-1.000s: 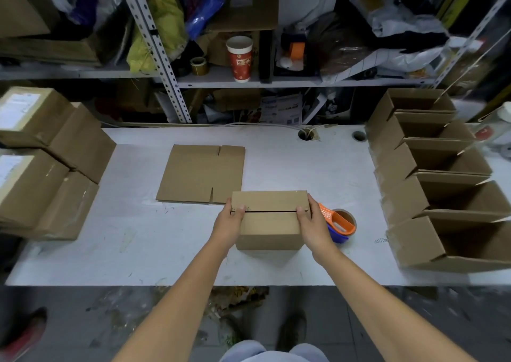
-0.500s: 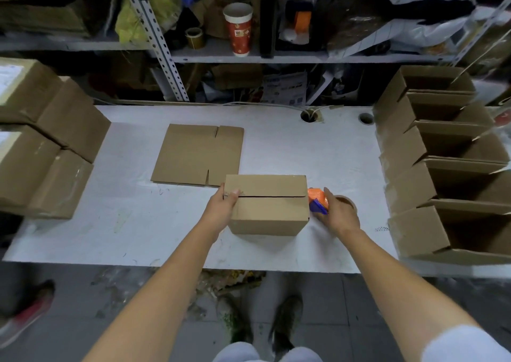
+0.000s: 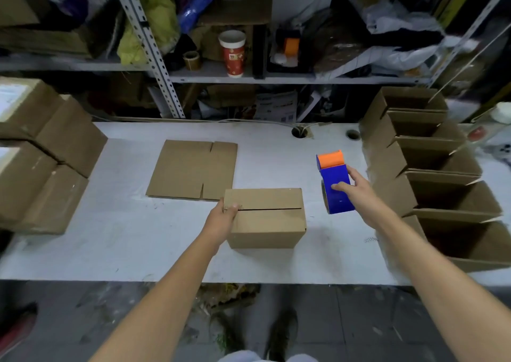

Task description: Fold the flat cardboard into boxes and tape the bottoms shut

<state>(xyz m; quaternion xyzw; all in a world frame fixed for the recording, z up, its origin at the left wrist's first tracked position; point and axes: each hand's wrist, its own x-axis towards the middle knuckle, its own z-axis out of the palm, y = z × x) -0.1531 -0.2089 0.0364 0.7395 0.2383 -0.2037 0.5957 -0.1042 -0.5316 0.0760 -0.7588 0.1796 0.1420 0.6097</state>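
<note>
Two grips: left hand [image 3: 223, 218] pinches box [image 3: 269, 224] edge; right hand [image 3: 357, 192] clasps tape dispenser [image 3: 335, 177] (beside box).

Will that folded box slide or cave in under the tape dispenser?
Likely light and apt to slide: the folded box is thin cardboard on a smooth table, so the left hand at its edge should brace it. Its flaps meet at an untaped seam and may sag under pressure.

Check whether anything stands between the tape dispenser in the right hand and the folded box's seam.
Nothing visible does. The right hand holds the tape dispenser just right of the box, only tabletop between. The left hand grips the box's left end, thumb on the seam there.
</note>
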